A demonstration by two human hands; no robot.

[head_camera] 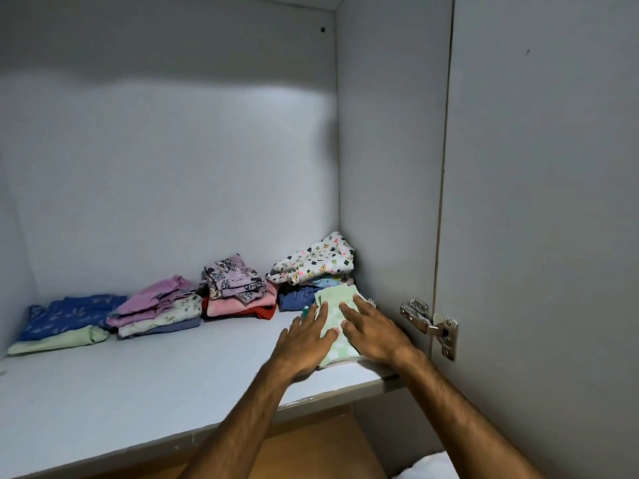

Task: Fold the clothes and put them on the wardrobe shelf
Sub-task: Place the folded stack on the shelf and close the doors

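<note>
Where folded piles line grey shelf (pixel 145 378), steel hinge (pixel 430 326) flanks right wall.

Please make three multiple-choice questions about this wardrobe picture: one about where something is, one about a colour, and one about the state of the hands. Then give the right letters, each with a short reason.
1. Where on the shelf does the cloth under the hands lie?
A. far left end
B. right end, near the side wall
C. middle, at the back

2. What colour is that cloth?
A. light green with a pale pattern
B. plain red
C. black

3. How do the hands rest on it?
A. both closed in fists
B. one lifts it in the air
C. both flat, fingers straight

Answers:
1 B: the cloth sits by the right wall, in front of the pile topped by the white clover-print garment.
2 A: the fabric between the hands is light green.
3 C: the left hand and right hand lie flat on the cloth, fingers stretched out.
</note>
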